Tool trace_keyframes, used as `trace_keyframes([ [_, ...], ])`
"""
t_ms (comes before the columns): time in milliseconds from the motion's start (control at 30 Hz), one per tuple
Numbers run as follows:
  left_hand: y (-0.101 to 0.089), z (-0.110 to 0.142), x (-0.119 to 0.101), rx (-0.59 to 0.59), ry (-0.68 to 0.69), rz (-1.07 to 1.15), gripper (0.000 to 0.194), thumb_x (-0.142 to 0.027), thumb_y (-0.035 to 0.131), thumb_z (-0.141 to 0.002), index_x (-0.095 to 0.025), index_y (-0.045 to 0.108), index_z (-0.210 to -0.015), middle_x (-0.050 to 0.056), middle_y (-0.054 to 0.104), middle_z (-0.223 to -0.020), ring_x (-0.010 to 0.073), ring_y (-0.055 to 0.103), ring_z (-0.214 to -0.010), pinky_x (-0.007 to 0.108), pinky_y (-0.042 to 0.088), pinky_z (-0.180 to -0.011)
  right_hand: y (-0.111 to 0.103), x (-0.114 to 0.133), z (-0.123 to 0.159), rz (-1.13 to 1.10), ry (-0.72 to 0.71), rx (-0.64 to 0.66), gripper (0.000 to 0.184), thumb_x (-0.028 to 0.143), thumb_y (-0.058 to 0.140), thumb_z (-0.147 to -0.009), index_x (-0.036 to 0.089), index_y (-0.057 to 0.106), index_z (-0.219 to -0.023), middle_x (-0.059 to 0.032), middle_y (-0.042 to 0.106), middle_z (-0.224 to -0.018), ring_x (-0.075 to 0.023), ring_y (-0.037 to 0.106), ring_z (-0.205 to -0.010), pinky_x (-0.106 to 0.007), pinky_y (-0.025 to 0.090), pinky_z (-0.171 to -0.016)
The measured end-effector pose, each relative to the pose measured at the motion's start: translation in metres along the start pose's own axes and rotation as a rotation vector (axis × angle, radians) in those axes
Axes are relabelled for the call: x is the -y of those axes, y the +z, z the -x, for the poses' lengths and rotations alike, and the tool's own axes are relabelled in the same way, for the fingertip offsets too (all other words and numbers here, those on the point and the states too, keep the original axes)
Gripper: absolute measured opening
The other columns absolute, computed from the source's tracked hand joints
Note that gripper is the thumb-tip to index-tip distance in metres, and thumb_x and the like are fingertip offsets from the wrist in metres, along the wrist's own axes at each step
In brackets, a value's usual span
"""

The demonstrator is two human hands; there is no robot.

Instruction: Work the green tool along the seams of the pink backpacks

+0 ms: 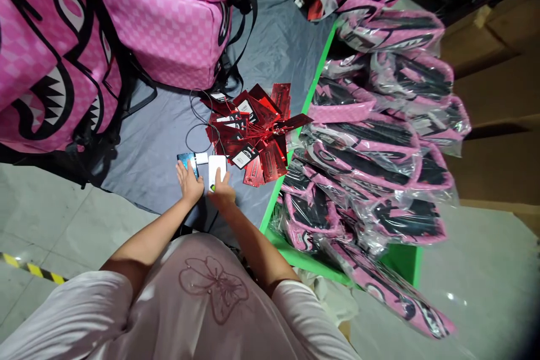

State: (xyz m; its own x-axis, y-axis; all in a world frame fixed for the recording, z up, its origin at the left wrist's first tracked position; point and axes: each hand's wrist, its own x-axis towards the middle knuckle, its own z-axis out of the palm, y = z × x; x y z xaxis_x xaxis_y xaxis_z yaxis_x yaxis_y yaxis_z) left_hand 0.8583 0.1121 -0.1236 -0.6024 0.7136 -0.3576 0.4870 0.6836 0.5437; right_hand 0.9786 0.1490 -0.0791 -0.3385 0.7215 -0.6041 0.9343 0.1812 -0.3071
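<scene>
My left hand (190, 184) is on a phone (187, 158) with a lit blue screen, its fingers along the edge and over the glass. In my right hand (223, 190) is a white rectangular device (217, 167) that looks like a power bank, with a finger lying across its face. A small white piece (202, 158) sits between the two. A thin dark cable (189, 136) loops on the grey cloth just beyond them. Close past my right hand lies a pile of red and black hang tags (264, 132), some with white labels.
Pink checkered backpacks (160, 28) with black straps stand at the back left of the grey-covered table (139, 174). To the right, a green-edged bin (276, 194) is heaped with plastic-wrapped pink bags (363, 146). Cardboard boxes (498, 140) stand farther right.
</scene>
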Motion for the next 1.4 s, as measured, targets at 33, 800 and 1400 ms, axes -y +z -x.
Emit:
trace_keyframes([
  [33, 0.006, 0.004, -0.003, 0.003, -0.017, 0.015, 0.088, -0.02, 0.057, -0.085, -0.003, 0.016, -0.161, 0.025, -0.006, -0.169, 0.0402, -0.009, -0.157, 0.061, 0.008, -0.129, -0.006, -0.007, -0.002, 0.01, -0.013, 0.011, 0.102, 0.031, 0.07, -0.083, 0.017, 0.014, -0.167, -0.0294, 0.013, -0.168, -0.0339, 0.074, -0.101, -0.041, 0.057, -0.083],
  [800, 0.014, 0.04, 0.012, 0.002, 0.043, 0.119, 0.077, -0.027, 0.057, -0.091, -0.008, 0.025, -0.159, 0.022, 0.021, -0.168, 0.0315, 0.017, -0.158, 0.048, 0.022, -0.13, -0.1, -0.11, -0.051, -0.757, 0.089, -0.538, 0.071, 0.03, 0.058, -0.088, 0.006, 0.033, -0.15, -0.0141, 0.068, -0.112, -0.0184, 0.068, -0.089, -0.031, 0.057, -0.082],
  [1400, -0.038, -0.063, 0.018, 0.354, 0.524, -0.33, 0.121, -0.032, 0.092, -0.063, -0.022, 0.023, -0.163, 0.019, 0.003, -0.171, 0.0408, -0.002, -0.158, 0.062, 0.002, -0.127, -0.155, -0.102, -0.132, -1.192, 0.225, -0.702, 0.021, 0.033, 0.068, -0.086, 0.019, 0.052, -0.084, 0.0082, 0.055, -0.048, -0.0083, 0.045, -0.037, -0.018, 0.032, -0.037],
])
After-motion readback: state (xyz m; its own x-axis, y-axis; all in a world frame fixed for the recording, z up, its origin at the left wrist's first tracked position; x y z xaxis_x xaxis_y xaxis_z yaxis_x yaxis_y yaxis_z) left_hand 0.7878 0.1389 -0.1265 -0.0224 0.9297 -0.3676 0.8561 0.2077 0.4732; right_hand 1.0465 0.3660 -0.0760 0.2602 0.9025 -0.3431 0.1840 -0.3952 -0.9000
